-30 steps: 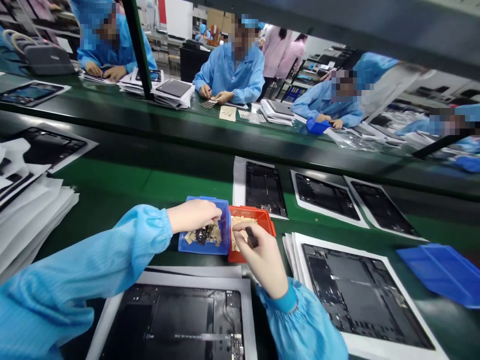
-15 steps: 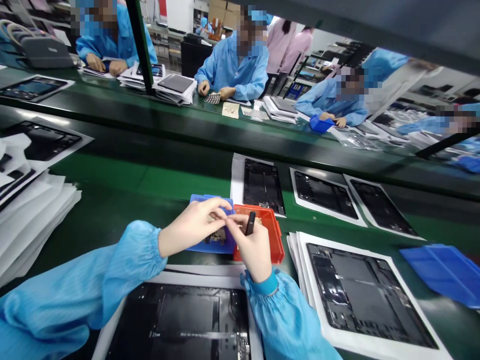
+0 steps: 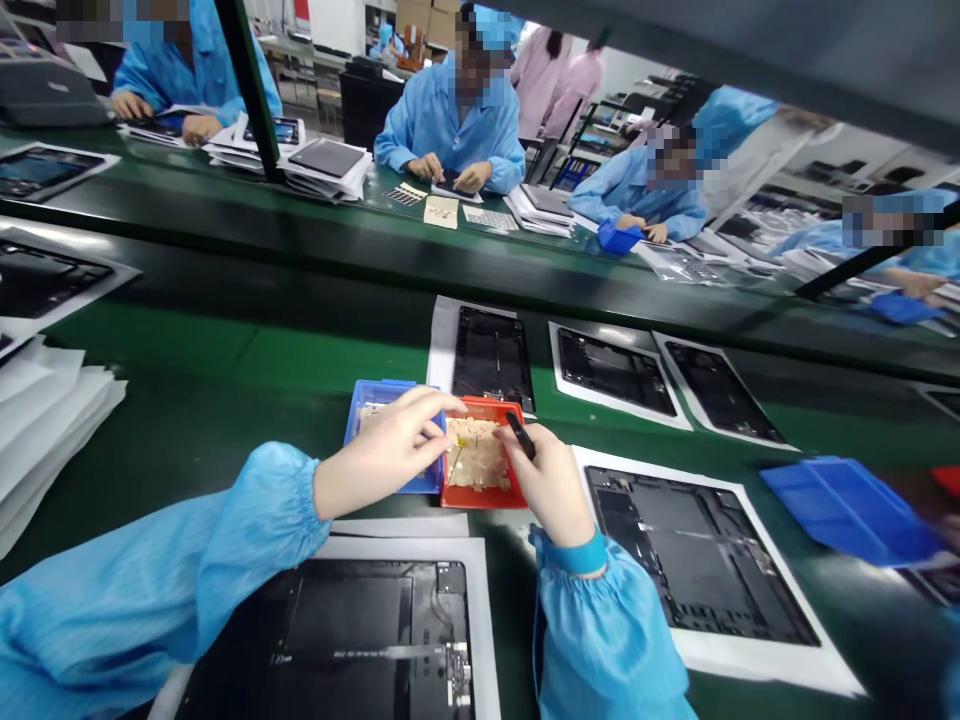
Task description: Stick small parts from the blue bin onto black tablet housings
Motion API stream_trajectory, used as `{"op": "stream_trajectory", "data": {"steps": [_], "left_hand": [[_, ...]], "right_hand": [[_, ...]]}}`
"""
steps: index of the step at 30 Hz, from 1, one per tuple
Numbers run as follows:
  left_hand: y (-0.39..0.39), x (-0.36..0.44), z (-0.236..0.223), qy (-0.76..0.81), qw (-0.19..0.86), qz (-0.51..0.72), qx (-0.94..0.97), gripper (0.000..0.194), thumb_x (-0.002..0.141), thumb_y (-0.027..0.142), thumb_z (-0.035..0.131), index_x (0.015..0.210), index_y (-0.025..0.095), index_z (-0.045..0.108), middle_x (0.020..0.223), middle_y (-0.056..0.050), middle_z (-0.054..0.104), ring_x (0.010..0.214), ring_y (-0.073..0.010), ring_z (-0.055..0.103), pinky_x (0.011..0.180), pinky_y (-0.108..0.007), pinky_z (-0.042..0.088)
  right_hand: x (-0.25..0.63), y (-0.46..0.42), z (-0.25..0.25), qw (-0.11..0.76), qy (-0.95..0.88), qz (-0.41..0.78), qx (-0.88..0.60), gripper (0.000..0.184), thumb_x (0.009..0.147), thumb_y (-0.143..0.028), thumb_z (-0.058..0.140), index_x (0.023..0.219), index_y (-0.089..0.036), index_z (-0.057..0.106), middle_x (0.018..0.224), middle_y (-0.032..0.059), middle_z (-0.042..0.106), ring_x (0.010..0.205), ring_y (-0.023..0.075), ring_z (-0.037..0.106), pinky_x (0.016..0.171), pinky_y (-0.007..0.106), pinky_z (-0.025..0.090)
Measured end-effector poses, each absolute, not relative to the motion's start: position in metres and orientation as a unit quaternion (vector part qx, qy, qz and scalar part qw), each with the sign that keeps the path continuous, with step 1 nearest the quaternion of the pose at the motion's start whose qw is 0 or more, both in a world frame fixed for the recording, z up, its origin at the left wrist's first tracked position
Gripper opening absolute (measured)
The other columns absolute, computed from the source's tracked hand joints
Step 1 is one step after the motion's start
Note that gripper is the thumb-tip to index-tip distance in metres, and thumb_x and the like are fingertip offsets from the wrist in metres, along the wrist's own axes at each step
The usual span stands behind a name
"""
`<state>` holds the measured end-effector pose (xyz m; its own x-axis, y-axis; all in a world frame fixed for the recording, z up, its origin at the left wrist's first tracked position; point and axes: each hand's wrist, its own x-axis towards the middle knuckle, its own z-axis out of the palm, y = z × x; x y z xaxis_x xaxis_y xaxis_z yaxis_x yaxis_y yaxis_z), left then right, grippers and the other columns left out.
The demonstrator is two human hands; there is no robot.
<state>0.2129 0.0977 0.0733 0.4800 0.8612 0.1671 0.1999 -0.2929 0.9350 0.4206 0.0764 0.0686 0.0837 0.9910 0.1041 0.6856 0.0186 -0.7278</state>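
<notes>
My left hand (image 3: 390, 445) hovers over the seam between a blue tray (image 3: 367, 400) and a red tray (image 3: 480, 497), its fingertips pinched on a small yellowish piece too small to name. My right hand (image 3: 551, 480) is closed round a short black tool (image 3: 520, 435) at the red tray's right edge. The red tray holds tan backing sheets (image 3: 476, 460). An open black tablet housing (image 3: 352, 640) on white foam lies just below my hands.
Another open housing (image 3: 697, 560) lies to the right, with three more (image 3: 491, 355) on the green belt behind. A blue tray (image 3: 847, 505) sits far right, stacked white foam sheets (image 3: 45, 420) far left. Across the belt, people in blue coats work.
My hands met over the blue tray, then parted. The left now pinches a small piece over the trays; the right moved right with the tool. The view shifted left.
</notes>
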Motion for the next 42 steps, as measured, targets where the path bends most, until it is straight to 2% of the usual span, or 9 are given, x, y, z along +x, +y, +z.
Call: {"op": "stream_trajectory", "data": {"steps": [3, 6, 9, 16, 22, 29, 35, 39, 42], "left_hand": [[0.094, 0.219, 0.077, 0.333, 0.449, 0.359, 0.748, 0.016, 0.085, 0.014, 0.048, 0.1, 0.02, 0.053, 0.115, -0.005, 0.045, 0.08, -0.0075, 0.059, 0.074, -0.023, 0.055], [0.093, 0.223, 0.081, 0.328, 0.399, 0.348, 0.783, 0.008, 0.085, 0.011, 0.048, 0.083, 0.017, 0.053, 0.113, -0.004, 0.046, 0.086, -0.0093, 0.057, 0.076, -0.023, 0.053], [0.092, 0.225, 0.082, 0.327, 0.347, 0.338, 0.811, 0.011, 0.085, 0.01, 0.048, 0.081, 0.017, 0.056, 0.112, -0.003, 0.048, 0.085, -0.0097, 0.057, 0.078, -0.024, 0.052], [0.089, 0.234, 0.082, 0.315, 0.241, 0.359, 0.845, 0.011, 0.084, 0.019, 0.054, 0.087, 0.02, 0.065, 0.111, -0.004, 0.05, 0.082, -0.0118, 0.056, 0.082, -0.03, 0.05], [0.085, 0.239, 0.091, 0.321, 0.251, 0.356, 0.841, 0.011, 0.08, 0.014, 0.057, 0.078, 0.02, 0.067, 0.106, -0.003, 0.052, 0.078, -0.0107, 0.054, 0.078, -0.027, 0.048], [0.109, 0.242, 0.086, 0.394, 0.245, 0.303, 0.832, 0.013, 0.08, 0.02, 0.056, 0.073, 0.019, 0.067, 0.105, -0.003, 0.055, 0.093, -0.0166, 0.055, 0.086, -0.032, 0.044], [0.128, 0.247, 0.059, 0.39, 0.195, 0.22, 0.873, 0.019, 0.084, 0.017, 0.05, 0.083, 0.021, 0.069, 0.113, -0.004, 0.058, 0.105, -0.0284, 0.048, 0.094, -0.051, 0.031], [0.112, 0.246, 0.07, 0.331, 0.233, 0.213, 0.889, 0.026, 0.092, 0.019, 0.036, 0.096, 0.017, 0.062, 0.104, -0.006, 0.06, 0.095, -0.0186, 0.055, 0.085, -0.034, 0.041], [0.092, 0.239, 0.085, 0.2, 0.332, 0.199, 0.9, 0.028, 0.095, 0.026, 0.033, 0.086, 0.017, 0.057, 0.08, 0.0, 0.06, 0.071, -0.0104, 0.055, 0.067, -0.021, 0.043]], "right_hand": [[0.412, 0.067, 0.082, 0.323, -0.658, 0.306, -0.608, 0.022, 0.082, -0.034, 0.05, 0.082, -0.018, 0.065, 0.084, 0.0048, 0.066, 0.08, 0.0199, 0.061, 0.073, 0.031, 0.046], [0.407, 0.06, 0.093, 0.326, -0.662, 0.36, -0.571, 0.014, 0.077, -0.028, 0.055, 0.073, -0.018, 0.064, 0.077, 0.003, 0.064, 0.074, 0.018, 0.059, 0.066, 0.028, 0.046], [0.407, 0.058, 0.094, 0.342, -0.659, 0.356, -0.567, 0.011, 0.077, -0.024, 0.055, 0.072, -0.018, 0.063, 0.075, 0.0022, 0.063, 0.068, 0.016, 0.057, 0.06, 0.026, 0.044], [0.408, 0.05, 0.085, 0.41, -0.653, 0.298, -0.563, 0.01, 0.078, -0.02, 0.055, 0.073, -0.018, 0.064, 0.076, 0.002, 0.06, 0.067, 0.0147, 0.055, 0.059, 0.026, 0.041], [0.405, 0.042, 0.091, 0.416, -0.689, 0.227, -0.549, 0.013, 0.077, -0.014, 0.053, 0.07, -0.019, 0.062, 0.076, 0.0018, 0.057, 0.068, 0.0147, 0.054, 0.062, 0.026, 0.044], [0.426, 0.032, 0.089, 0.408, -0.695, 0.152, -0.573, 0.01, 0.08, -0.017, 0.053, 0.084, -0.02, 0.063, 0.083, 0.003, 0.058, 0.074, 0.016, 0.056, 0.067, 0.029, 0.046], [0.44, 0.025, 0.087, 0.443, -0.619, 0.144, -0.632, 0.047, 0.076, -0.03, 0.067, 0.119, -0.024, 0.049, 0.086, 0.0014, 0.055, 0.072, 0.0149, 0.054, 0.059, 0.027, 0.047], [0.433, 0.023, 0.082, 0.463, -0.641, 0.205, -0.577, 0.06, 0.071, -0.033, 0.072, 0.123, -0.025, 0.044, 0.086, 0.0005, 0.052, 0.074, 0.015, 0.053, 0.058, 0.025, 0.046], [0.424, 0.023, 0.08, 0.447, -0.683, 0.258, -0.517, 0.074, 0.067, -0.034, 0.076, 0.129, -0.027, 0.037, 0.086, -0.0004, 0.05, 0.066, 0.0126, 0.051, 0.052, 0.024, 0.042]]}}
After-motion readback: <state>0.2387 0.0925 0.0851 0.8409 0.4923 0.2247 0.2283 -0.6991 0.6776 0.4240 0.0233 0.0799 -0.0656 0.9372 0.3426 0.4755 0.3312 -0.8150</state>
